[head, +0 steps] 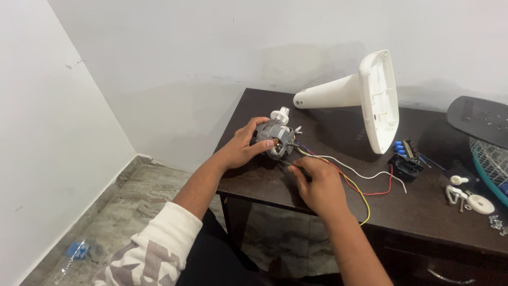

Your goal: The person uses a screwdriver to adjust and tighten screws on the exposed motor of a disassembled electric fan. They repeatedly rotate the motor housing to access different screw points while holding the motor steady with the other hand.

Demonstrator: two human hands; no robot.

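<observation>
On dark wood (423,212): ribbed grey motor (276,139).

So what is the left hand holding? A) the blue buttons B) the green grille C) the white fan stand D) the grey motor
D: the left hand grips the grey motor over the table, while the white stand lies apart on its side.
</observation>
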